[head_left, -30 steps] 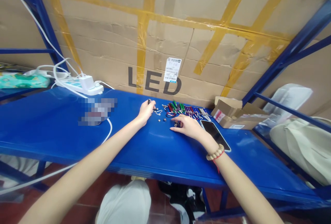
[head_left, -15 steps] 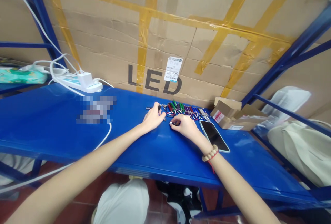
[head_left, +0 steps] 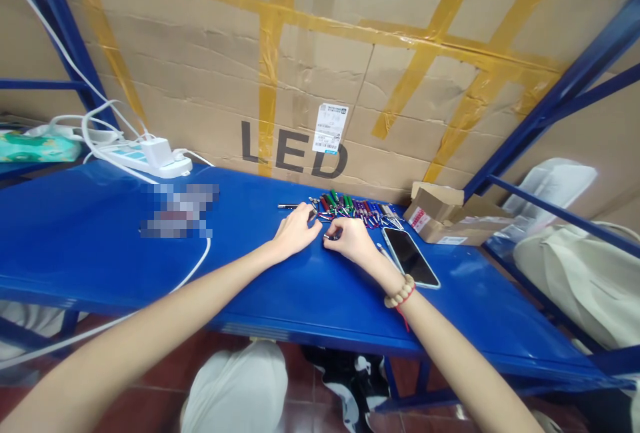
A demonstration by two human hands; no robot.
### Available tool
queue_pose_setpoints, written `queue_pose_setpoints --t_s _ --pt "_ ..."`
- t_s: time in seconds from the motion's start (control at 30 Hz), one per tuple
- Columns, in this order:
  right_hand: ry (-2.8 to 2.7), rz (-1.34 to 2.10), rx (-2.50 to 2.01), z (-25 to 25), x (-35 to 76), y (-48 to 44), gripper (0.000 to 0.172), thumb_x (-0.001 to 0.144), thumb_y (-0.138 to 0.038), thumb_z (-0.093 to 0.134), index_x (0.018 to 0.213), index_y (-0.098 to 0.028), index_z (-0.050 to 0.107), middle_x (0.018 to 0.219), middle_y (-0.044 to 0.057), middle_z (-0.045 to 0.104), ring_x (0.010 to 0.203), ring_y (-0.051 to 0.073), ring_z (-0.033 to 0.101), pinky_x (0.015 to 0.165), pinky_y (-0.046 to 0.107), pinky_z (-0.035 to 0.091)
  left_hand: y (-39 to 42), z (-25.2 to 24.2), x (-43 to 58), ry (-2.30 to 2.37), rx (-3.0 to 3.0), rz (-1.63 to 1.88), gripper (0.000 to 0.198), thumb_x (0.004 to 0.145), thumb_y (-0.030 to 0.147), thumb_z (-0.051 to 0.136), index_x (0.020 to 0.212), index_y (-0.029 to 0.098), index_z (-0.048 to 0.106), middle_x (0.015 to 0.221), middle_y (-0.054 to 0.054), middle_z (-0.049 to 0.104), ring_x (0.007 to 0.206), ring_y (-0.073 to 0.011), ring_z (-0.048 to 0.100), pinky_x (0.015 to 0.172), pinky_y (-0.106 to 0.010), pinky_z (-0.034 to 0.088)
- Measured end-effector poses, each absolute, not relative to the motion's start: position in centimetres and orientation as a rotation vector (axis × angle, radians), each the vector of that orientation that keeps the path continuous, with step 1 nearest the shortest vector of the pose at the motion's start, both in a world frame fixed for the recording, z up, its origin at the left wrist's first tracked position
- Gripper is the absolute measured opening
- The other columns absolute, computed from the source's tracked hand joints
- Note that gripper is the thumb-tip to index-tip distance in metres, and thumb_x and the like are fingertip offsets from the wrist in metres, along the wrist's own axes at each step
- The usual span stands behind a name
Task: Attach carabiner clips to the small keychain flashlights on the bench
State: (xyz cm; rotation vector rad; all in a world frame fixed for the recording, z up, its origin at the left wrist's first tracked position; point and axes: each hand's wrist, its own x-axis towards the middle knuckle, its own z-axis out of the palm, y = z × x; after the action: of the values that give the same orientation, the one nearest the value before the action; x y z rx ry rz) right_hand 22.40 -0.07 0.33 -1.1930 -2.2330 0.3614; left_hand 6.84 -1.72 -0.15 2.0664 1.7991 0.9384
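My left hand (head_left: 298, 229) rests low over the blue table, its thumb and forefinger closed on a small dark piece (head_left: 313, 214), too small to name. Opposite it, my right hand (head_left: 349, 240) pinches a small black tube with a silvery end (head_left: 330, 238); its fingers hide most of it. Just behind both hands lies a row of small metal tubes (head_left: 345, 205) in green, red, purple, blue and silver, with little clips among them. A separate black tube (head_left: 287, 206) lies left of the row, beside my left fingers.
A phone (head_left: 413, 256) lies right of my right wrist, near an opened small carton (head_left: 445, 216). A white power strip (head_left: 167, 168) with cables stands at the back left. Behind the blue table (head_left: 295, 293) rises a large cardboard panel (head_left: 200, 86).
The view has shifted slightly. My left hand has come a little rightward, nearer my right hand. A slim light-coloured item beside the phone now shows by my right wrist.
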Motion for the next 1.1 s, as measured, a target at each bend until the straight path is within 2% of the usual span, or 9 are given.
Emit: queue_pose_setpoints --t_s 0.1,0.17,0.27,0.33,0.53,0.7,0.9,1.1 --pt "-2.100 0.493 -1.091 0.8 22.6 0.0 0.013 0.062 -0.016 0.066 0.074 -0.016 0.070 0.069 0.003 0.070 0.064 0.015 0.065 0.062 0.025 0.050 -1.6 -0.4 6.9 1.781 2.111 0.904 0.017 0.076 0.029 0.044 0.062 0.019 0.048 0.086 -0.005 0.058 0.076 -0.0179 0.058 0.059 -0.025 0.038" --pt "-2.000 0.590 -1.019 1.2 22.6 0.1 0.018 0.065 -0.025 0.067 0.080 -0.016 0.071 0.077 0.005 0.072 0.069 0.018 0.066 0.065 0.027 0.052 -1.6 -0.3 7.0 1.785 2.084 0.865 0.026 0.076 0.033 0.045 0.055 0.019 0.047 0.074 -0.005 0.059 0.070 -0.0196 0.059 0.058 -0.026 0.038" --pt "-1.894 0.717 -0.908 1.5 22.4 -0.1 0.021 0.067 -0.036 0.068 0.077 -0.018 0.072 0.081 0.005 0.072 0.075 0.019 0.067 0.069 0.030 0.053 -1.8 -0.2 7.1 1.817 1.996 0.817 0.035 0.076 0.037 0.045 0.046 0.019 0.047 0.054 -0.006 0.056 0.062 -0.0216 0.060 0.055 -0.027 0.038" --pt "-1.875 0.757 -0.865 1.5 22.1 -0.4 0.021 0.067 -0.038 0.068 0.075 -0.018 0.072 0.080 0.005 0.072 0.075 0.019 0.066 0.069 0.030 0.053 -1.8 -0.2 7.2 1.833 1.969 0.814 0.036 0.075 0.037 0.047 0.044 0.019 0.048 0.051 -0.006 0.056 0.061 -0.0226 0.061 0.055 -0.027 0.039" --pt "-1.930 0.642 -0.882 0.9 21.4 -0.8 0.018 0.070 -0.035 0.067 0.070 -0.018 0.071 0.074 0.005 0.070 0.070 0.017 0.063 0.063 0.028 0.050 -1.7 -0.6 7.2 1.801 1.964 0.804 0.030 0.072 0.029 0.048 0.044 0.019 0.051 0.055 -0.009 0.059 0.062 -0.0257 0.062 0.057 -0.030 0.041" --pt "-1.981 0.622 -0.901 0.6 21.7 -0.9 0.017 0.072 -0.033 0.064 0.068 -0.017 0.068 0.073 0.005 0.069 0.067 0.016 0.062 0.061 0.026 0.048 -2.0 -0.4 7.3 1.815 2.033 0.686 0.026 0.073 0.028 0.047 0.053 0.018 0.061 0.062 -0.012 0.063 0.073 -0.0283 0.064 0.063 -0.032 0.043" --pt "-2.331 0.424 -0.866 1.5 23.0 -1.4 0.022 0.079 -0.035 0.057 0.067 -0.018 0.058 0.066 0.002 0.062 0.060 0.012 0.054 0.059 0.023 0.043 -2.4 -0.5 7.6 1.775 2.171 0.535 0.023 0.073 0.030 0.049 0.066 0.017 0.067 0.074 -0.013 0.067 0.083 -0.0289 0.064 0.072 -0.033 0.045" --pt "-2.584 0.205 -0.792 1.9 23.2 -2.0 0.030 0.088 -0.027 0.042 0.066 -0.018 0.059 0.067 0.004 0.058 0.064 0.014 0.051 0.064 0.025 0.039 -2.6 -0.7 7.6 1.764 2.168 0.515 0.018 0.070 0.027 0.055 0.074 0.019 0.070 0.079 -0.011 0.068 0.092 -0.0269 0.063 0.081 -0.031 0.045"
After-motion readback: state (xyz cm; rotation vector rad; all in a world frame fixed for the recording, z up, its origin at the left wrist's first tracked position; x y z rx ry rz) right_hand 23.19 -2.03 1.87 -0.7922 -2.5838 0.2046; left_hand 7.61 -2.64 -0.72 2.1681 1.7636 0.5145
